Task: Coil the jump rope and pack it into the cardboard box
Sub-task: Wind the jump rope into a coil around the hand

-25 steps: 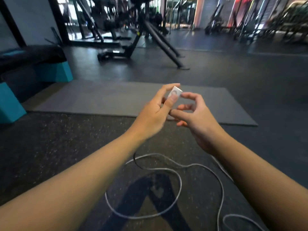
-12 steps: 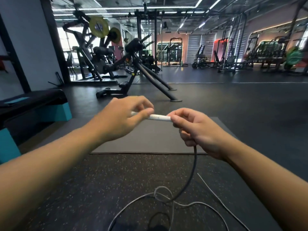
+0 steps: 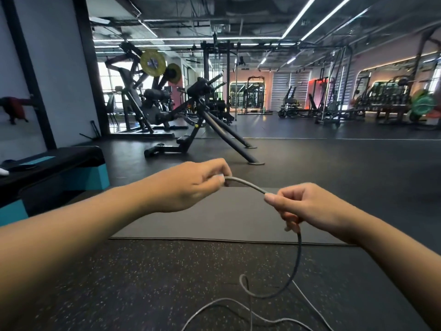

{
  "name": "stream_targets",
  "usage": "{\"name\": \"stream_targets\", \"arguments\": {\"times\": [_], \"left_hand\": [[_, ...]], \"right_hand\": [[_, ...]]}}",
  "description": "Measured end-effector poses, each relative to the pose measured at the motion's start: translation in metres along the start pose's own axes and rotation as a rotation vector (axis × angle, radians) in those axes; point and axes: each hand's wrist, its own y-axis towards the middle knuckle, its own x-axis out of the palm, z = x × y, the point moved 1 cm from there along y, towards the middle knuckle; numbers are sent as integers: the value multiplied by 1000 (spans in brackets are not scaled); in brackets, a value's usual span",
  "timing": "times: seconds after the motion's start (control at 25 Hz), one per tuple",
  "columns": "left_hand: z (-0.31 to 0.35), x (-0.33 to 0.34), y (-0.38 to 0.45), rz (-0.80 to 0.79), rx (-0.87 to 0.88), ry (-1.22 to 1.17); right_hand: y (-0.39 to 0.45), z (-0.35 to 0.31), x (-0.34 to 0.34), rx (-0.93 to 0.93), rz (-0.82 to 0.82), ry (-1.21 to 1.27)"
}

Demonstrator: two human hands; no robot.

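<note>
A thin grey jump rope (image 3: 245, 183) arcs between both hands at chest height. My left hand (image 3: 191, 185) is closed around one end of it; the white handle seen earlier is hidden inside the fist. My right hand (image 3: 303, 206) pinches the rope a short way along. Below that hand the rope hangs down, curls into a small loop and trails in loose curves over the floor at the bottom of the view. No cardboard box is in view.
A dark exercise mat (image 3: 214, 220) lies on the speckled rubber floor just beyond my hands. A black-and-teal step platform (image 3: 59, 173) stands at the left. Weight machines (image 3: 167, 108) and racks fill the back of the gym.
My hands have moved apart. The right hand slid along the rope away from the handle, so a bare stretch of rope now spans between them. The view has tilted up.
</note>
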Motion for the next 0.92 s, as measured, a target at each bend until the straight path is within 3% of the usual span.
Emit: {"name": "stream_targets", "arguments": {"times": [0.08,0.12,0.2,0.28,0.44,0.52,0.6,0.68,0.76,0.8,0.88,0.92], "left_hand": [[0,0,-3,102,-51,-333],[0,0,-3,173,-94,-621],[5,3,1,396,-174,-1186],[10,8,12,678,-223,-1534],[17,3,36,1129,-377,-1901],[18,0,42,1246,-449,-1955],[22,5,41,1267,-486,-1995],[21,17,35,1188,-598,-1928],[11,25,20,1131,-813,-1369],[8,23,12,1102,-786,-985],[22,4,4,972,-338,-429],[36,-8,6,776,-149,-308]], "right_hand": [[-4,6,-3,46,46,11],[-6,9,-3,50,89,47],[-7,13,3,46,167,172],[-1,11,17,4,176,368],[12,-9,51,-133,8,713],[15,-17,62,-229,26,746],[18,-26,70,-270,136,791],[23,-34,72,-288,231,818],[26,-38,65,-299,259,777],[27,-40,58,-297,252,699],[27,-46,44,-309,209,446],[26,-51,39,-330,186,325]]}}
